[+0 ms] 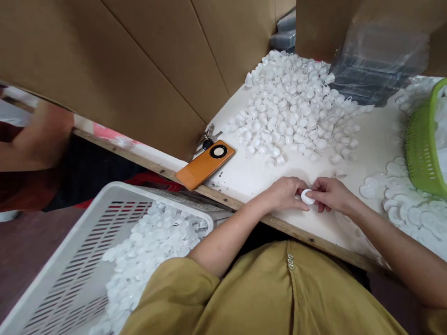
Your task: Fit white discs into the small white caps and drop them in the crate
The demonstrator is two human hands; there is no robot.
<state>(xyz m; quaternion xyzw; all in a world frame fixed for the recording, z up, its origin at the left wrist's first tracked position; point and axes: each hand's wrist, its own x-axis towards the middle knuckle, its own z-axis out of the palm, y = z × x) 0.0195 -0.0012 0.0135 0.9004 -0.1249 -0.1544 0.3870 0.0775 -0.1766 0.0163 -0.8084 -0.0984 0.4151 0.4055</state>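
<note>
Right of the frame's centre, the left hand (pixel 287 193) and right hand (pixel 331 192) pinch a small round white plastic piece (pixel 307 197), likely steadying it.

"What's that tall brown sheet (pixel 139 60) over there?"
"Cardboard, I'd say, with straight creases, standing along the table (pixel 244 174). Another brown panel (pixel 321 30) rises at the back."
"And the table itself?"
"White top, dark-spotted wooden edge (pixel 289 229)."
"The floor (pixel 21 260)?"
"Dull reddish brown, and dim; the light falls brighter on the tabletop."
</note>
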